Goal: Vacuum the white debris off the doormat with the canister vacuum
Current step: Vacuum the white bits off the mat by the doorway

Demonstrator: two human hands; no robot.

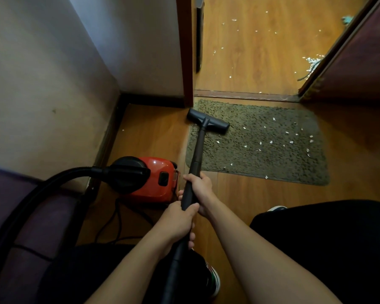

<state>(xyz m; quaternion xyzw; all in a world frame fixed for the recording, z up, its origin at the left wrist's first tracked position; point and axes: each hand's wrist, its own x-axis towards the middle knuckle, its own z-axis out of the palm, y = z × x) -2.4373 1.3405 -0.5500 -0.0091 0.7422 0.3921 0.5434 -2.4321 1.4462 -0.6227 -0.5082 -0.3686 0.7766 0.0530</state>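
Observation:
A shaggy olive doormat (pixel 261 156) lies on the wood floor before a doorway, with several white scraps (pixel 290 141) scattered over its middle and right part. The black floor head (pixel 207 120) of the vacuum rests on the mat's far left corner. Its black wand (pixel 196 154) runs back to me. My right hand (pixel 199 190) grips the wand higher up, and my left hand (pixel 178 221) grips it just below. The red canister vacuum (pixel 154 178) stands on the floor left of the wand, its black hose (pixel 42 191) looping to the left.
A wall and dark skirting close off the left side. A door frame (pixel 185 51) rises beside the mat's far left corner. More white scraps lie on the floor beyond the threshold (pixel 246 95). A purple seat (pixel 26 227) is at lower left, a power cord (pixel 119 222) near the canister.

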